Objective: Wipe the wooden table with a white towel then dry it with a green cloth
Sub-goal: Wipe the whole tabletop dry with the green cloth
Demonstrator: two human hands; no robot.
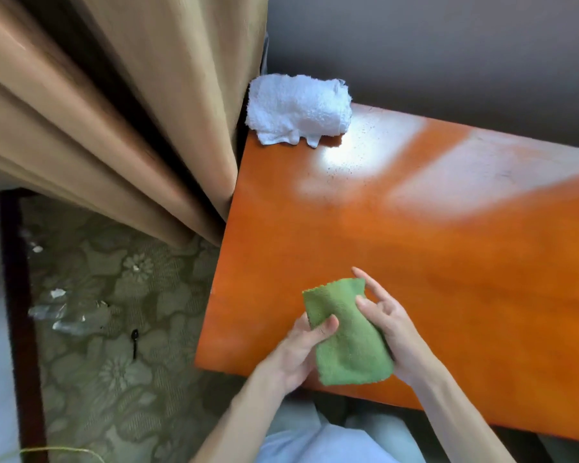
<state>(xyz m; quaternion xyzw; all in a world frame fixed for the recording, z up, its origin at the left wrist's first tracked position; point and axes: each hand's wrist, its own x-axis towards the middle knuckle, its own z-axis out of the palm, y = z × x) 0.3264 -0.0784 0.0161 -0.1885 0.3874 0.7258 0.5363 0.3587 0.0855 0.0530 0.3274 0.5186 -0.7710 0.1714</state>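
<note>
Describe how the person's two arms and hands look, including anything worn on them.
Both forearms are bare up to the frame edge: no sleeves, watch, bracelets or gloves show. The left hand and right hand have slim fingers with no rings visible on them. Nails look short and unpainted, though the picture is slightly soft.

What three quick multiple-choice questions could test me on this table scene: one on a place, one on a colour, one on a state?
1. Where does the white towel lie?
A. far corner of the table
B. on the floor
C. in a hand

2. What colour is the cloth being held?
A. blue
B. green
C. red

3. How is that cloth held?
A. left hand only
B. lying loose
C. by both hands, with the right hand

Answers: 1 A, it is bunched by the curtain; 2 B, plainly green; 3 C, a thumb pinches each side.
</note>
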